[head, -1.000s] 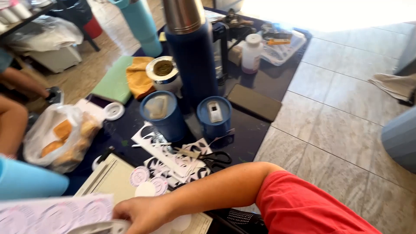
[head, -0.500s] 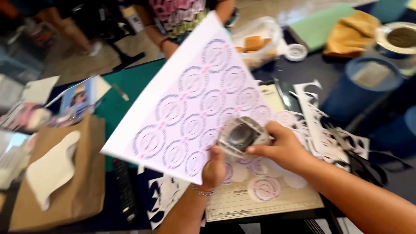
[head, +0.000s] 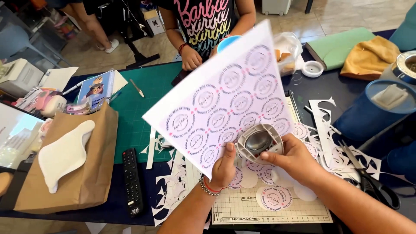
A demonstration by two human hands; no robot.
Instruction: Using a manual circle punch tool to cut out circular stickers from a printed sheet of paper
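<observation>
I hold up a white sheet point(head: 225, 93) printed with several round pink-and-grey labels. My left hand point(head: 224, 166) pinches its lower edge between thumb and fingers, a bracelet on the wrist. My right hand point(head: 294, 158) grips a round grey paper punch point(head: 259, 141) clamped over the sheet's lower right edge. Below them, cut-out round labels point(head: 274, 198) lie on a pale gridded cutting mat point(head: 242, 208).
Paper scraps point(head: 171, 182), a black remote point(head: 132, 175) and a brown paper bag point(head: 82, 169) lie on a green mat point(head: 143, 108). Scissors point(head: 368, 177) and blue tumblers point(head: 372, 110) stand right. Another person point(head: 203, 30) stands across the table.
My view swung from the tumblers to the left. Both hands now hold the label sheet up, and my right hand has brought the punch onto its lower edge.
</observation>
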